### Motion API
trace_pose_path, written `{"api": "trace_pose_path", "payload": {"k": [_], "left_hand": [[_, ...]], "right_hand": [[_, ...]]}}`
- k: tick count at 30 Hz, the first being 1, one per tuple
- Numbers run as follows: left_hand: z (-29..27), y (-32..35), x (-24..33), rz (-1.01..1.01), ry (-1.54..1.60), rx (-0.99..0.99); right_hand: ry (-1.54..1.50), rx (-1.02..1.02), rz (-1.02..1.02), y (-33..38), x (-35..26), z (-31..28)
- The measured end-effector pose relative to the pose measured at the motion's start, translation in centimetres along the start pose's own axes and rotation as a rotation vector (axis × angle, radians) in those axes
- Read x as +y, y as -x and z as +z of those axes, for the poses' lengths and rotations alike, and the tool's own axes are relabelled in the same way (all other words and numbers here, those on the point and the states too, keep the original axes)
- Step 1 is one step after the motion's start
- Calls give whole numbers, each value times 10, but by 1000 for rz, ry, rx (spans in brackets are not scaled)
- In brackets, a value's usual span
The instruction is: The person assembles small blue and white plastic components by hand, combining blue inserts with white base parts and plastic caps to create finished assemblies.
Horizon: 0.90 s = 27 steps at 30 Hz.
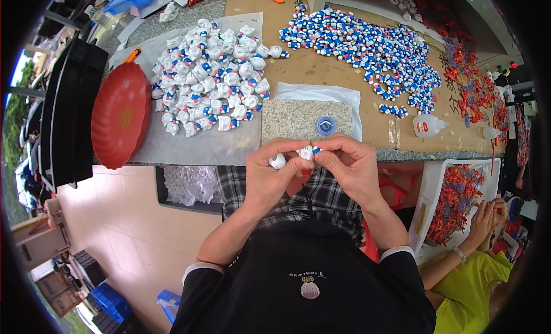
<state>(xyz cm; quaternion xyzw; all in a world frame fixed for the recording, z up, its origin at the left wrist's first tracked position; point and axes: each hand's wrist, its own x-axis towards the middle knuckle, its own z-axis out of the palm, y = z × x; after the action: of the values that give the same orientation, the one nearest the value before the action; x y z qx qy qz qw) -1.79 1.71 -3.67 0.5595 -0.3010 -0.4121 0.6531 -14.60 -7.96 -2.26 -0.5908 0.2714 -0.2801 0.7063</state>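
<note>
Over trousers, left fingers pinch a white piece, right fingers a blue piece.

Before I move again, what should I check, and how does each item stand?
1. White piece gripped by the left hand: ok.
2. Small blue-and-yellow piece gripped by the right hand: ok.
3. Left hand free of extra pieces: not ok, a second white piece sits in it.
4. Two gripped pieces firmly joined: cannot tell.
5. Cup on the stone slab: ok.
</note>
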Motion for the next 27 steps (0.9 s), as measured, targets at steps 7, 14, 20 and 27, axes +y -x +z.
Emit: {"api": "trace_pose_path", "payload": {"k": [7,14,20,27], "left_hand": [[-30,-72,26,396,-603,290],[-62,-116,51,678,-970,503],[-48,-53,39,186,-114,158],[-16,-1,21,-372,599,-10]], "right_hand": [[316,174,-176,-24,-15,-24],[811,609,-140,-19,-25,-94],[1110,484,-207,-21,-12,-103],[1199,414,-392,-25,-14,-101]]}}
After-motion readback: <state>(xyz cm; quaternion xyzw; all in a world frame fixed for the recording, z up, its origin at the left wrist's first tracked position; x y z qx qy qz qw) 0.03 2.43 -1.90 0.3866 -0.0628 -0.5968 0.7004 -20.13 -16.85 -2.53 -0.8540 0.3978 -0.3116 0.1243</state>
